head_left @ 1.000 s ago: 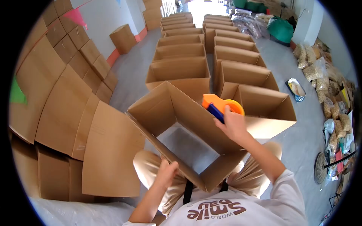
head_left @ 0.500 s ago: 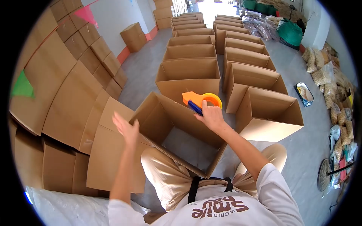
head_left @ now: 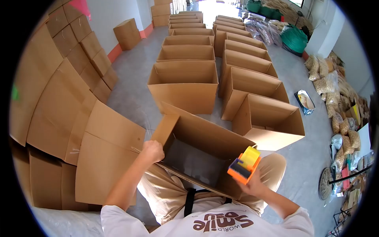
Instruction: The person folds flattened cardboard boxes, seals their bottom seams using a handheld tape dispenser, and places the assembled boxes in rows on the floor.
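Between my knees stands a cardboard box [head_left: 205, 120] with its top open and the grey floor showing through its bottom. My left hand [head_left: 153, 151] is closed at the box's left edge, fingers curled over the cardboard. In my right hand [head_left: 253, 185] is an orange tape dispenser [head_left: 244, 165] with a yellow roll of tape, held over the box's right end. My right fingers are partly hidden behind the dispenser. One flap of the box stands up at its far left corner.
Ahead run two rows of open boxes, the closest being a left one [head_left: 183, 94] and a right one [head_left: 272, 132]. Flattened cardboard [head_left: 104, 166] leans at my left. Bags [head_left: 325, 85], a small tray [head_left: 304, 102] and a round-based stand [head_left: 325, 183] are on the right.
My right hand has brought the tape dispenser down and right, turning it. My left hand, spread beside the box before, has closed on its left edge. The box has turned slightly and its flap lifted.
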Tool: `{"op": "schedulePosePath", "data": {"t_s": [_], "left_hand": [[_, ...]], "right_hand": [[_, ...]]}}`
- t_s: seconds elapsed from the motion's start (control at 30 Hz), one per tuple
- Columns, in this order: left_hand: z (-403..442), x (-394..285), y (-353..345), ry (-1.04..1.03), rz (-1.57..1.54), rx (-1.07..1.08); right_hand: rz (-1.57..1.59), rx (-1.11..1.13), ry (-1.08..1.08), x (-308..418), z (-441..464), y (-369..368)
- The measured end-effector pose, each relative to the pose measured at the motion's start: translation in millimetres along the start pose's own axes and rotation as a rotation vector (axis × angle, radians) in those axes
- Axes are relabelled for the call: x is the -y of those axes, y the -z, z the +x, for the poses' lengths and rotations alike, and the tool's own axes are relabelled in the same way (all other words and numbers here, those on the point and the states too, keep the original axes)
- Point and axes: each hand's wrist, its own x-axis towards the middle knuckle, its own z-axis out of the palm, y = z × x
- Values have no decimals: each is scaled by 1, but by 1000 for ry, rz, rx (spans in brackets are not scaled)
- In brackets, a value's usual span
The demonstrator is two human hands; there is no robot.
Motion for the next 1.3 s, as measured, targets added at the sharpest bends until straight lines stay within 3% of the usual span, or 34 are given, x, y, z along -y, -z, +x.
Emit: {"op": "schedulePosePath", "data": {"t_s": [0.03, 0.1, 0.13, 0.2, 0.23, 0.3, 0.37, 0.43, 0.53, 0.6, 0.63, 0.7, 0.73, 0.8, 0.9, 0.97, 1.0, 1.03, 1.13, 1.2, 1.3], "left_hand": [[-4, -1, 15, -7, 4, 7], [-13, 10, 52, -39, -269, 505], [-16, 26, 42, -33, -261, 506], [-24, 65, 18, -464, -447, 282], [-26, 62, 24, -459, -437, 285], [-30, 48, 30, -390, -117, 335], [-6, 44, 21, -301, -174, 341], [17, 31, 39, -238, -245, 581], [25, -4, 51, -216, -185, 507], [47, -9, 0, -355, 28, -293], [44, -11, -9, -352, 33, -295], [38, -13, -30, 38, -131, -579], [41, -9, -43, 45, -138, -571], [50, 4, -64, 201, -911, -211], [45, -3, -66, 204, -877, -345], [38, -6, -60, 188, -969, -370], [37, -6, -57, 162, -1059, -397], [42, -5, -62, 166, -1060, -397], [54, -3, -71, 178, -1246, -404], [56, -7, -66, 229, -1023, -430], [53, -12, -58, 272, -983, -435]], "right_hand": [[-64, -80, 113, -1, 3, -18], [26, -110, -57, 11, 21, -33], [51, -93, -92, 8, 30, -40], [172, -89, -122, -5, 45, -68], [181, -96, -121, -11, 50, -81], [480, 123, -360, -22, 55, -102], [651, 141, -348, -40, 58, -116], [981, 166, -338, -55, 63, -120], [1026, 219, -408, -5, 106, -19], [933, -8, -198, -11, 123, 14], [909, -172, -236, -5, 129, 29], [939, -467, -345, -20, 143, 41], [954, -574, -434, -30, 146, 41], [933, -683, -576, -51, 147, 20], [946, -620, -686, -26, 115, -22], [599, -697, -617, -36, 80, -66], [695, -531, -721, -47, 57, -83], [1018, -426, -750, -27, 53, -80], [945, -525, -617, -23, 52, -88], [962, -521, -632, -22, 55, -86], [909, -441, -594, -26, 54, -82]]}}
